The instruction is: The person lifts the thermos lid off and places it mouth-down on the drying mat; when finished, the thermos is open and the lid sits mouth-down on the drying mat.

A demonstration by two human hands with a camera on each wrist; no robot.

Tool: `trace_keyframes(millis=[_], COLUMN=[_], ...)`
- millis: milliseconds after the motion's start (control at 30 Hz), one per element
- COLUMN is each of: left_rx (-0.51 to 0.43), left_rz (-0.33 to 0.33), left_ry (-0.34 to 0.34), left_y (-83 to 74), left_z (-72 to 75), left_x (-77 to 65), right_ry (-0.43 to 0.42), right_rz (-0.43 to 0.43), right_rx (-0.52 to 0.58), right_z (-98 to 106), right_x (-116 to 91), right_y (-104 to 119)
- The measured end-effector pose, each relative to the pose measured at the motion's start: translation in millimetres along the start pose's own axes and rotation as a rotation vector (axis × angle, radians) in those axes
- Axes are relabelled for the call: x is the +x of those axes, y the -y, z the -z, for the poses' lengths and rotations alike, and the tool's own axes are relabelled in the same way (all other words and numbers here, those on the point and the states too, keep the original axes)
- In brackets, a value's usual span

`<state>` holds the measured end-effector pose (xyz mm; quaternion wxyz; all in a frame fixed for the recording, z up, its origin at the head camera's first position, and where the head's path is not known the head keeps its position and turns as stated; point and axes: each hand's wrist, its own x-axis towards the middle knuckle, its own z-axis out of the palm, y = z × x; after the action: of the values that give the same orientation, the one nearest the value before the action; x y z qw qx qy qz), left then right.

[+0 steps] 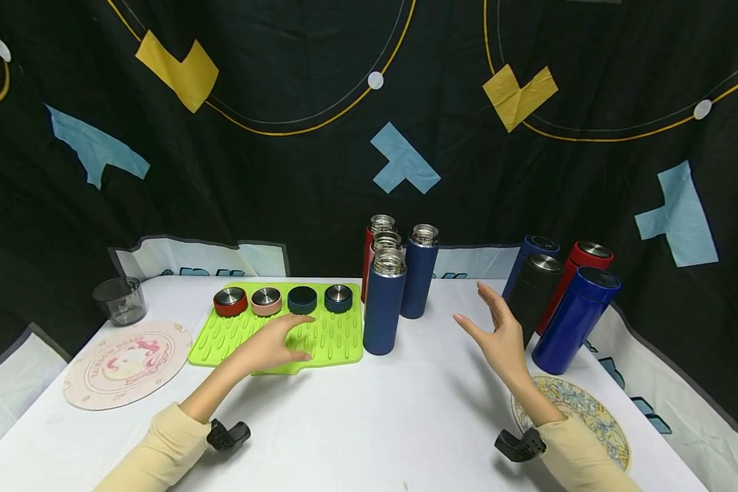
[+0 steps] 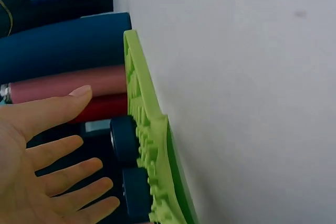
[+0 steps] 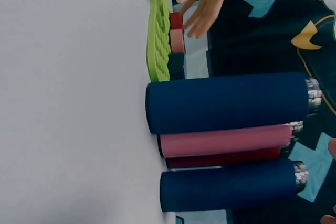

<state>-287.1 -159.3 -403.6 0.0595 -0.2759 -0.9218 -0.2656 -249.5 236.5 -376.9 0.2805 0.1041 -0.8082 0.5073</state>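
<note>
My left hand (image 1: 277, 344) hovers over the green drying mat (image 1: 221, 342), fingers spread and holding nothing. Along the mat's back stand a red lid (image 1: 230, 301), a pink lid (image 1: 266, 301) and two dark blue lids (image 1: 338, 298). Uncapped flasks with bare steel necks stand upright just right of the mat: a navy flask (image 1: 384, 311) in front, a second navy flask (image 1: 419, 277), a pink flask (image 3: 226, 140) and a red flask (image 3: 226, 159). Between them and the capped bottles, my right hand (image 1: 498, 335) is raised with thumb and fingers apart, gripping nothing.
Capped bottles stand at the right: a glossy blue bottle (image 1: 575, 321), a black bottle (image 1: 533, 294), a red bottle (image 1: 584, 263) and another blue one behind. A patterned round mat (image 1: 596, 424) lies before them. At left are a pink round mat (image 1: 98, 383) and dark clear cup (image 1: 119, 301).
</note>
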Motion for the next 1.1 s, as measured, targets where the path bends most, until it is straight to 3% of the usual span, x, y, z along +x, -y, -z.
trace_keyframes(millis=[167,267,600,833,1100], left_rx=[0.021,0.028,0.027,0.01,-0.01], left_rz=[-0.003,0.016,0.065,0.087,0.148], left_ry=[-0.001,0.011,0.01,0.024,0.064], left_y=[8.1,10.5,20.8,27.0,30.2], left_z=[6.6,10.3,19.4,24.0,20.5], left_x=[-15.1,-22.3,-41.2,-48.4,-53.5], right_ry=[-0.076,-0.142,-0.292,-0.296,-0.247], right_rz=[0.061,0.077,0.024,-0.055,-0.155], right_rx=[-0.017,-0.038,-0.054,-0.078,-0.036], right_z=[20,30,66,73,66], right_x=[-17,-20,-12,-7,1], right_y=[27,29,-10,-21,-44])
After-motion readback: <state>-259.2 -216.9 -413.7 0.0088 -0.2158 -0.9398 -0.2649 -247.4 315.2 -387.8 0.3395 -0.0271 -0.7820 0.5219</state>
